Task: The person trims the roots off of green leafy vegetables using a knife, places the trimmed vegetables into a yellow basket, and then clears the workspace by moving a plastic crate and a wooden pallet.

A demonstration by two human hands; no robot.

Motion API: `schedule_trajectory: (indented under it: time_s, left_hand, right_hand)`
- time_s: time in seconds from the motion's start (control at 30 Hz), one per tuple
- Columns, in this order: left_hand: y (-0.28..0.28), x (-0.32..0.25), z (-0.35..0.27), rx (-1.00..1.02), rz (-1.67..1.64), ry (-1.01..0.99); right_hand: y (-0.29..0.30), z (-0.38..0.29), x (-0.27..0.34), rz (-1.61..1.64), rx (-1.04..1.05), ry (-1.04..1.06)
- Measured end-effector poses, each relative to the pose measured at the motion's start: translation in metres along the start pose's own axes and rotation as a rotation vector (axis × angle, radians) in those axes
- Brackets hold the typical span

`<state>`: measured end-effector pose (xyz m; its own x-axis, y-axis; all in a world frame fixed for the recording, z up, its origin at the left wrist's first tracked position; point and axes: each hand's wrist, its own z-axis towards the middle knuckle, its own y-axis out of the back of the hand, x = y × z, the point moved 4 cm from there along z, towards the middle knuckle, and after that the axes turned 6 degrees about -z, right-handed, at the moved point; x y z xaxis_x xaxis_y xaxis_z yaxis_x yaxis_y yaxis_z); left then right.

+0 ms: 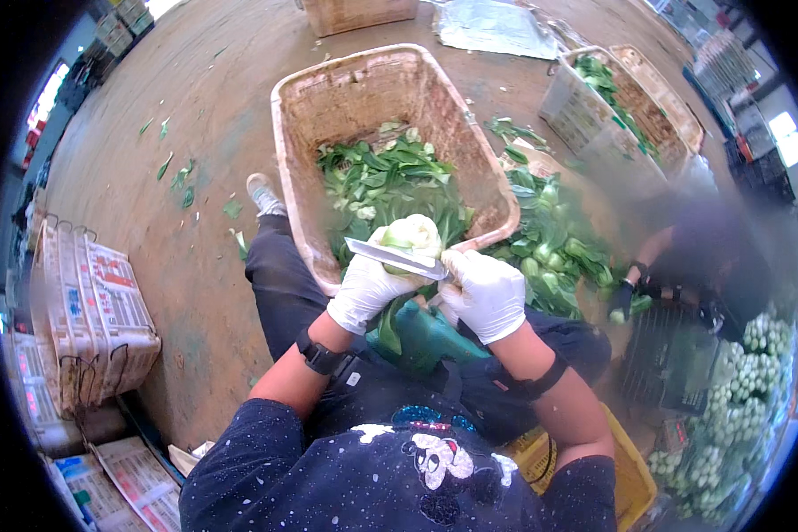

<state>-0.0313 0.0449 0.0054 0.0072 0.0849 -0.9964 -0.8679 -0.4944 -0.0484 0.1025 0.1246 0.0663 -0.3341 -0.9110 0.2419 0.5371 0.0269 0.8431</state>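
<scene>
My left hand, in a white glove, grips a head of bok choy with its pale base turned up and its green leaves hanging below. My right hand, also gloved, is closed on the handle of a knife. The knife's flat metal blade lies across the near side of the pale base and points left. Both hands are above my lap, at the near rim of a large dirty plastic bin. Cut green leaves and pale stem pieces lie inside the bin.
Loose bok choy is heaped right of the bin. A co-worker's gloved hand is at the right, near a dark crate and stacked bok choy. White crates stand left; a yellow crate is behind my right arm.
</scene>
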Motion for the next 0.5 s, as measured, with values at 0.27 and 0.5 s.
schedule_trajectory:
  time_s: [0.27, 0.5]
  left_hand:
    - [0.052, 0.025, 0.006, -0.072, 0.020, 0.020]
    - [0.074, 0.011, 0.010, -0.108, -0.002, 0.084]
  right_hand:
    - [-0.041, 0.034, 0.018, 0.030, 0.094, 0.097]
    - [-0.066, 0.055, 0.021, 0.021, 0.150, 0.056]
